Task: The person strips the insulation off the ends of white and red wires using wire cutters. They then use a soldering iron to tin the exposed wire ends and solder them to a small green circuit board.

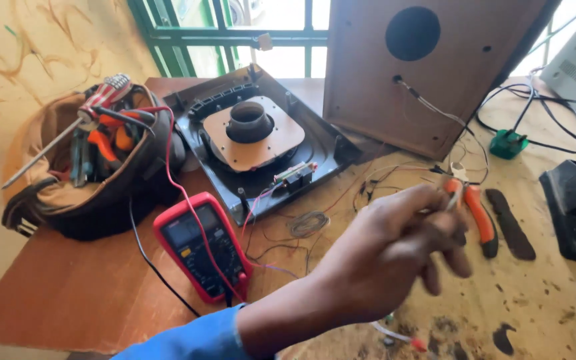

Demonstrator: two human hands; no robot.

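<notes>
Reaching across the workbench [555, 307], one hand [395, 250] in a blue sleeve [188, 340] hovered with its fingers [445, 257] curled narrow, pinching what looked like a thin wire; motion blur hid the detail, and which hand it was I could not tell. Just beyond the fingertips lay orange-handled pliers [478, 213], near a tangle of fine wires [375, 183]. A red multimeter [201, 245] sat to the left, its leads trailing toward a black plastic housing [261, 143]. A wooden speaker cabinet [428, 73] stood behind, and a tool bag [95, 160] rested at far left.
</notes>
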